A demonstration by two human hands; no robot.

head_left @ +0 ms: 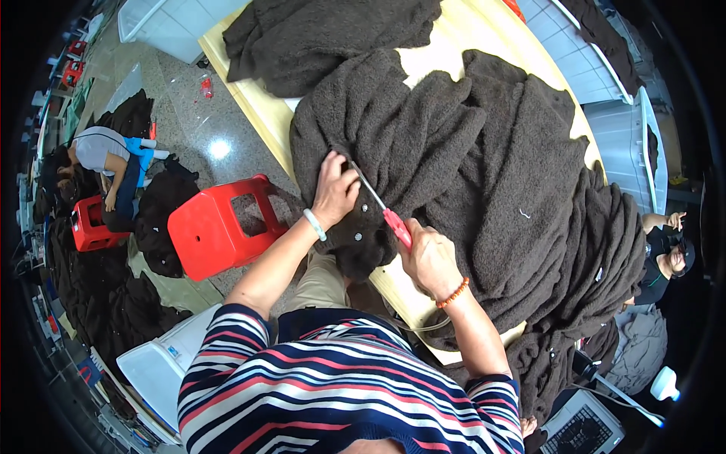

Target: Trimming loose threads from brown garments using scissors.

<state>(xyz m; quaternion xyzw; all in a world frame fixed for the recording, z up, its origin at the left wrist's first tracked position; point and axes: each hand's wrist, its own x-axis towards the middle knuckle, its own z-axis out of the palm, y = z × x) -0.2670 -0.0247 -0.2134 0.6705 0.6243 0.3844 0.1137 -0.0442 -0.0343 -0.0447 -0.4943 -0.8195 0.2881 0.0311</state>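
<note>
A heap of dark brown fleecy fabric (423, 144) covers much of the pale wooden table (503, 34) before me. My left hand (335, 191), a pale bangle on its wrist, is closed on a fold of it near the table's left edge. In my right hand (431, 261), which wears an orange bead bracelet, is a pink-handled tool (397, 227) with a long thin metal shaft. Its tip reaches the cloth beside my left fingers; its exact kind is unclear. Two small shiny round pieces (361, 222) sit on the fabric below my left hand.
A red plastic stool (215, 231) stands left of the table. Farther left, a person (106, 151) sits among dark cloth piles. White bins (162, 30) flank the table; another person (669, 261) is at right. A laptop (582, 427) lies at lower right.
</note>
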